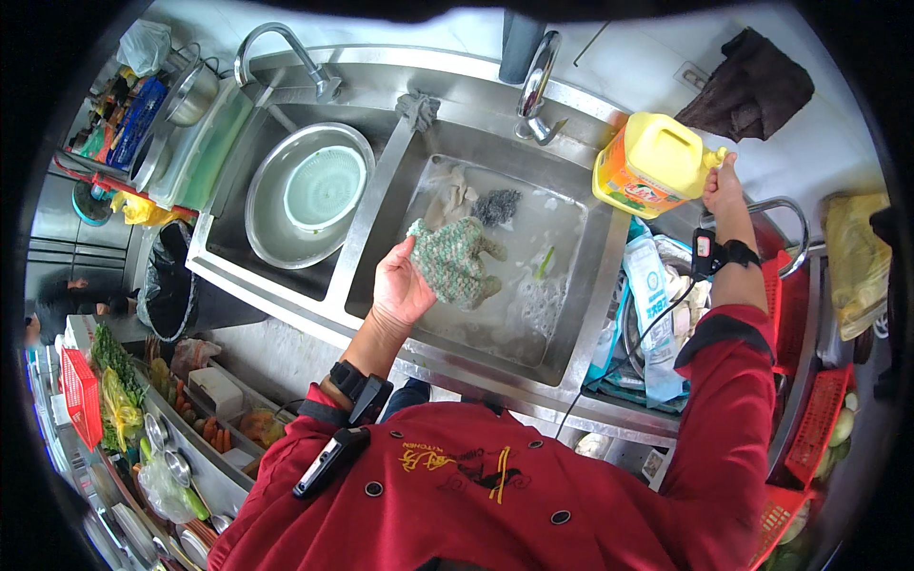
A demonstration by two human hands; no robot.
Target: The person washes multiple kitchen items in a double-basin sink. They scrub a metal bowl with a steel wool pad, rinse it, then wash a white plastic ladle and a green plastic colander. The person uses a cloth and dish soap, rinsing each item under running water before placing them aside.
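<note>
My left hand (404, 284), palm up, holds a green-and-white knitted dishcloth (455, 263) above the right-hand sink basin (587, 285). Most of its fingers are hidden under the cloth. My right hand (724, 188) grips the yellow cap (714, 157) of a detergent jug (646, 165), which stands tilted at the basin's right rim. Cloudy, partly foamy water covers the basin floor. In it lie a dark steel-wool scourer (498, 207), a pale wet rag (453, 196) and a green vegetable scrap (546, 263).
The left basin holds a metal bowl (260, 221) with a pale green strainer (325, 189) inside. Two curved faucets (285, 39) (540, 71) rise behind the sinks. A grey rag (418, 110) hangs on the divider. Packaging (653, 314) crowds the right side; a bin (168, 285) stands left.
</note>
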